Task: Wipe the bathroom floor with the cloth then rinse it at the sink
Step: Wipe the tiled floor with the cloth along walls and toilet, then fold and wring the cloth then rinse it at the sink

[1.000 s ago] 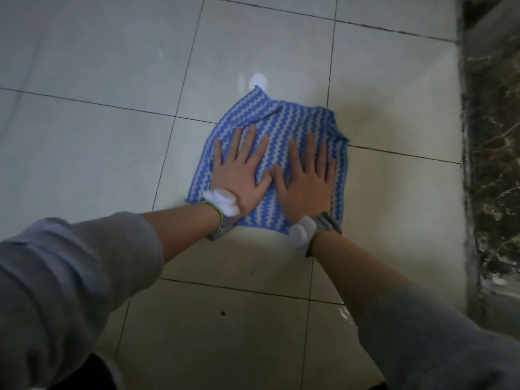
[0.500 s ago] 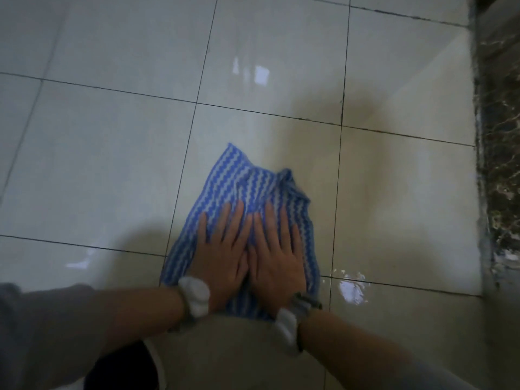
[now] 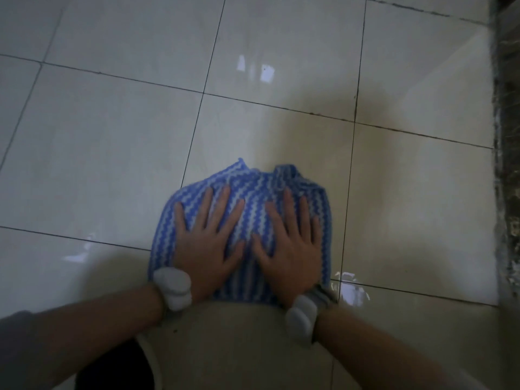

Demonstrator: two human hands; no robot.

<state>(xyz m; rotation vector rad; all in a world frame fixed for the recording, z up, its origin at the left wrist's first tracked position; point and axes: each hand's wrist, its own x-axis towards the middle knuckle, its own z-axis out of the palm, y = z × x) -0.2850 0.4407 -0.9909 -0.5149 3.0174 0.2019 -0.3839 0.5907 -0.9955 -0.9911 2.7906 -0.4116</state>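
A blue and white zigzag-striped cloth [image 3: 253, 190] lies bunched on the pale tiled floor [image 3: 112, 136], its far edge rumpled into folds. My left hand [image 3: 206, 243] presses flat on the cloth's left half, fingers spread. My right hand [image 3: 289, 243] presses flat on its right half, fingers spread too. Both wrists carry a grey band with a white device. The two hands sit side by side with a strip of cloth showing between them.
A dark marbled threshold [image 3: 506, 164] runs along the right edge of the floor. A small wet patch [image 3: 351, 291] glints just right of the cloth. Dark grout lines cross the tiles. A dark shoe or knee [image 3: 112, 370] shows at the bottom left.
The cloth was dragged toward me over the last second and bunched up. Since half a second ago my hands have spread apart on it, and the cloth has widened to the right.
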